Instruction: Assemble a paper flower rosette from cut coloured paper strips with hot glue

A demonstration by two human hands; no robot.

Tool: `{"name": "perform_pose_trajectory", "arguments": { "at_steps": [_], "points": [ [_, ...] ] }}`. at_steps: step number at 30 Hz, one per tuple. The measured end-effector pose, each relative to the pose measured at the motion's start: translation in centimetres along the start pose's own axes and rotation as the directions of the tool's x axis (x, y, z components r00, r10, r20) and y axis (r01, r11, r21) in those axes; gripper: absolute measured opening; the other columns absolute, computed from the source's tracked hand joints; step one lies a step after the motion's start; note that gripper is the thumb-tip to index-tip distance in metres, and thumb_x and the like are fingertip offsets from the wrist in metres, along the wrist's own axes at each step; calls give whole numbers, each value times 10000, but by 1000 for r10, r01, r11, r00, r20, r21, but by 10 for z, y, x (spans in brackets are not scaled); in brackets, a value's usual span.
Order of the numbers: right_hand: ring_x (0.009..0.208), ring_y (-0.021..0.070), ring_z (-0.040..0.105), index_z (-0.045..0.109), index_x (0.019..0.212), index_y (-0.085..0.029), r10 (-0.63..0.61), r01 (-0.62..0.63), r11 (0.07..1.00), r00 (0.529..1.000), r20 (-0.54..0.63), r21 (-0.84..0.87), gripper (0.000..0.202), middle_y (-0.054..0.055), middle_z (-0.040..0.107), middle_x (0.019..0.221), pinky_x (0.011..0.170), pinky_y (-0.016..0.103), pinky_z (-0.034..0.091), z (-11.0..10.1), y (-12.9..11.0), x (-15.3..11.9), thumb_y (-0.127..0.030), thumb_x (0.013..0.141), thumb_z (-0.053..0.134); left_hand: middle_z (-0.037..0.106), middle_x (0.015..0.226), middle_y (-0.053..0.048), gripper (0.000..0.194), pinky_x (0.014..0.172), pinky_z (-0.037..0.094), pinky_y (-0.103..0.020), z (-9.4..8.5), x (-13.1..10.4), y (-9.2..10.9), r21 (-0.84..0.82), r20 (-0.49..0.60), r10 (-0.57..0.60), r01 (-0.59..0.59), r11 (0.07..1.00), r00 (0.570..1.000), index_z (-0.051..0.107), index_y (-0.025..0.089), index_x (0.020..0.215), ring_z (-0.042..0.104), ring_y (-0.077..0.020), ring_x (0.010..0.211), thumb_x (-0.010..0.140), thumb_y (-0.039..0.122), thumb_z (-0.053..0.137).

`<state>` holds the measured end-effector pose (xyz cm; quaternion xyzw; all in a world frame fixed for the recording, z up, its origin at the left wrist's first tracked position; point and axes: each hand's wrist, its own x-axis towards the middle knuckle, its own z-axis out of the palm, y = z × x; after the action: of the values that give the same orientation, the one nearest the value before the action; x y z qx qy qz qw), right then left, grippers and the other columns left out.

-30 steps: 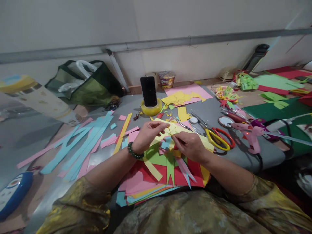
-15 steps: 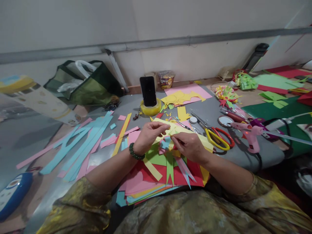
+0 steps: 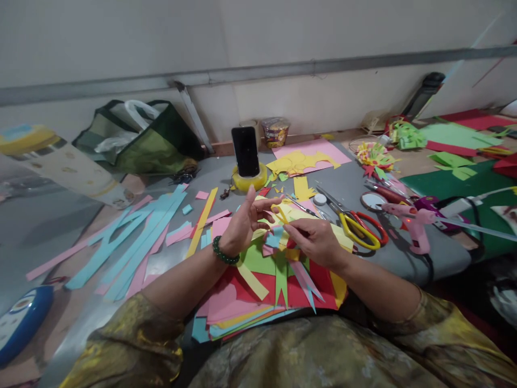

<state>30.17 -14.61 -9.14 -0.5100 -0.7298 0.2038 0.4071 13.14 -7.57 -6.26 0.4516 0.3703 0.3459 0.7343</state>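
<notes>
My right hand [image 3: 313, 240] pinches a small yellow paper strip [image 3: 282, 215] between thumb and fingertips. Just left of it, my left hand [image 3: 246, 226] has its fingers apart, thumb raised, fingertips near the strip's upper end. Below both hands lies a paper piece of several colours, with a light blue part [image 3: 274, 237], green forked tails [image 3: 281, 280] and a pink and blue tail [image 3: 307, 283]. Under it are a green sheet [image 3: 258, 260], a red sheet [image 3: 254, 285] and a stack of coloured paper [image 3: 222, 315].
Scissors with yellow handles [image 3: 359, 231] and a pink glue gun [image 3: 418, 229] lie at the right. A phone [image 3: 245, 151] stands in a yellow tape roll [image 3: 250, 180]. Blue strips [image 3: 141, 242] spread leftward; a green bag [image 3: 149, 140] sits behind. Pompoms [image 3: 375, 156] are at the back right.
My left hand has opened from a pinch, its thumb lifting and fingers spreading. The yellow strip now shows clearly in my right hand, which has hardly moved.
</notes>
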Motion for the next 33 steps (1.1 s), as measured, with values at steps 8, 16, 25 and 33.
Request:
{"name": "perform_pose_trajectory", "arguments": {
  "at_steps": [8,16,25,33],
  "points": [
    [507,114,503,618,615,-193,-6,5,999,1000,-26,-48,382,22,640,572,542,253,373,-2,3,0,-326,953,501,621,812,8,459,585,462,-223,1,1,-4,205,57,-11,-1,979,998,700,177,853,562,-108,677,519,409,912],
    [509,111,537,671,668,-192,-96,96,995,995,0,-37,340,16,654,586,539,238,378,-1,2,2,-285,949,505,594,640,13,346,522,435,-212,-2,1,-5,364,167,11,-73,928,986,644,169,672,532,-94,565,606,444,843],
    [556,125,622,755,828,-187,-282,282,956,959,9,-77,315,33,727,654,556,229,440,1,7,1,-318,991,519,603,641,14,233,555,437,-217,-9,-23,20,615,283,120,-276,739,952,625,166,718,529,-98,585,742,370,736],
    [653,136,695,736,935,-204,-305,266,942,933,-192,-202,145,36,787,840,579,236,498,-55,-16,-25,-234,957,596,711,868,-34,208,798,511,-299,-27,-49,29,808,352,104,-359,468,930,629,192,822,635,-157,800,909,375,580]
  ]
}}
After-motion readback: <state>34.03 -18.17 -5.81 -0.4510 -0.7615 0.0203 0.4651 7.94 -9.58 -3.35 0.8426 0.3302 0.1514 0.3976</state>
